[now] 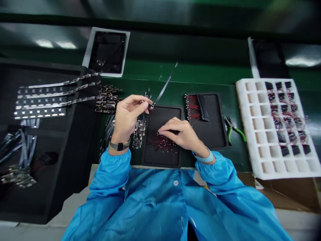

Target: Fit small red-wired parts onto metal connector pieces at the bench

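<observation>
My left hand (130, 115) pinches a thin flat ribbon cable (164, 87) by its lower end, where a small dark part shows at the fingertips. The cable's free end rises up and to the right. Fingertips of my right hand (181, 132) are pressed together over a pile of small red-wired parts with white ends (164, 144); what they hold, if anything, is too small to make out. That pile lies in a black tray (162, 160). Close to my left hand lie small circuit boards (139, 134) on the green bench.
Rows of red-wired black pieces (202, 107) fill part of a second black tray (217, 134). Green-handled pliers (233, 129) lie beside a white foam tray (271, 124) with black parts. Left are stacked boards (106, 98), LED strips (40, 102) and a black bin (72, 140).
</observation>
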Demonstrator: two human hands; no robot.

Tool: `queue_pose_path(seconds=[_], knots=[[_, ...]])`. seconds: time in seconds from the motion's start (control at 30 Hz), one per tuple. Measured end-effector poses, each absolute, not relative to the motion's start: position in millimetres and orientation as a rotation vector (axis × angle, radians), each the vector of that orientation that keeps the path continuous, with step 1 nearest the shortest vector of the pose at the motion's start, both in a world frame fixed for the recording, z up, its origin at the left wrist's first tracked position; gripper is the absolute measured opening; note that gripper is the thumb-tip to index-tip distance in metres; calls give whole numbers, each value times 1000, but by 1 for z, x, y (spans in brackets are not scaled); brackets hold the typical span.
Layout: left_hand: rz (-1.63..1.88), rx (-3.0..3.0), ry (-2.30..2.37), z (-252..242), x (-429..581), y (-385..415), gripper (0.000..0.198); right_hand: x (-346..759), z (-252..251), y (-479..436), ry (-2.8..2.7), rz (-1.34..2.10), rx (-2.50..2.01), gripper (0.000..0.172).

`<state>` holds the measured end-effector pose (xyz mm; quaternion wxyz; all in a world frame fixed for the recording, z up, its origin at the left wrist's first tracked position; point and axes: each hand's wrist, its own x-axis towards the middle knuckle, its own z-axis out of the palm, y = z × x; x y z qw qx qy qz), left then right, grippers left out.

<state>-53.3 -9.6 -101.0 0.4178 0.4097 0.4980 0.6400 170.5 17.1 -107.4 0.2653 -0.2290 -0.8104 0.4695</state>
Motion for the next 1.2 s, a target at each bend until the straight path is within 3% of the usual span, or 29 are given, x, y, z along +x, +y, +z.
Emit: queue_pose_path(seconds=[0.3,0.5,0.67,0.93,1.2], knots=[[1439,1029,1280,-97,-51,-14,29,177,-96,18,-2014,1350,-705,11],[1367,984,1339,-97,-47,-15,23,179,-91,19,-1943,1396,-754,9],[1275,1052,1298,-91,-44,-19,31,188,-85,24,-1942,1377,-834,11],[854,1486,1222,-84,-42,-19,15,194,-84,33,-1962,1665,-902,16],[777,1503,1165,-90,-36,-19,9,193,-89,36,-2032,1836,-905,14]])
